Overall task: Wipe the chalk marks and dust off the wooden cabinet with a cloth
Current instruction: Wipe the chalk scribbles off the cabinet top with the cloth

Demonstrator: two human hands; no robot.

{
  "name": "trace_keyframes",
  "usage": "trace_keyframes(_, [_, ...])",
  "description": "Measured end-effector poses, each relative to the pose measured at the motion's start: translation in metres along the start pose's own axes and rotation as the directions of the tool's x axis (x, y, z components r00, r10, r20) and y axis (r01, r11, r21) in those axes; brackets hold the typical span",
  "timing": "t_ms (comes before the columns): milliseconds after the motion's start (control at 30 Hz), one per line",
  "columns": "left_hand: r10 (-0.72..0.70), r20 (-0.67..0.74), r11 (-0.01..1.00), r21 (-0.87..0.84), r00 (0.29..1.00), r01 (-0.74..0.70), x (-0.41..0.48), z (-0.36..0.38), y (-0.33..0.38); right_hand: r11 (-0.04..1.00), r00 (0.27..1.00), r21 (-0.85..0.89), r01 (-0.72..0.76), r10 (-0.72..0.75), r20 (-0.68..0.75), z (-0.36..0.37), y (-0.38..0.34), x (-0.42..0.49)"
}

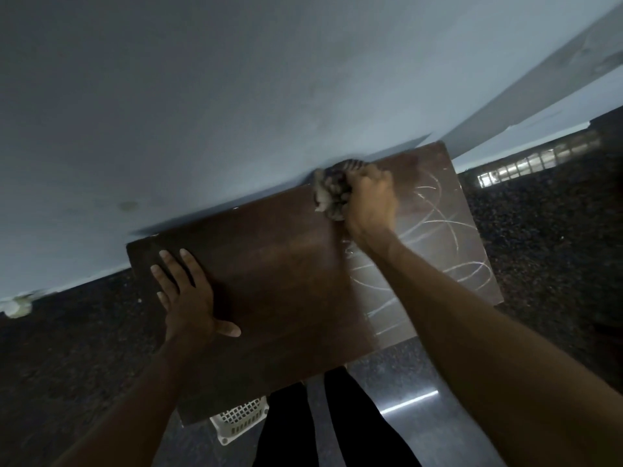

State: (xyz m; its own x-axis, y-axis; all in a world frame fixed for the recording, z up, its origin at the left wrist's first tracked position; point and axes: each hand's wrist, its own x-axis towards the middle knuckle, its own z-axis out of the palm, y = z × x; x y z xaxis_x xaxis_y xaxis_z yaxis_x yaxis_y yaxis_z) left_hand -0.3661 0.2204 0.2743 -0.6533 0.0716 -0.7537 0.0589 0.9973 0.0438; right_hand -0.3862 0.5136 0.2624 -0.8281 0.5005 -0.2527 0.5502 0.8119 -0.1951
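The dark brown wooden cabinet top (279, 274) fills the middle of the head view, set against a pale wall. Its left part looks free of chalk. White chalk scribbles (435, 227) cover its right part. My right hand (369, 200) grips a bunched grey cloth (332, 193) and presses it on the top near the back edge, at the border of the marked area. My left hand (188, 294) lies flat on the left part of the top with fingers spread and straight.
A pale blue-grey wall (236, 96) stands directly behind the cabinet. A white plastic basket (241, 421) sits on the dark speckled floor (67, 348) under the front edge, beside my legs in black trousers (317, 426). A grated opening (526, 160) shows at right.
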Motion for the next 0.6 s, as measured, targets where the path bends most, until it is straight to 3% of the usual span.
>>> trace_keyframes(267, [0.005,0.003,1.000,-0.031,1.000,-0.005,0.000,0.001,-0.001,0.912,0.901,0.068,0.404,-0.410,0.143,0.046,-0.061,-0.104])
trace_keyframes(500, [0.013,-0.005,0.998,-0.061,1.000,-0.013,-0.001,0.003,-0.002,0.823,0.803,0.071,0.563,-0.565,0.188,0.050,-0.014,-0.143])
trace_keyframes(600, [0.023,-0.009,0.998,-0.065,1.000,-0.023,-0.002,0.003,-0.003,0.851,0.828,0.030,0.524,-0.517,0.215,0.037,0.013,-0.120])
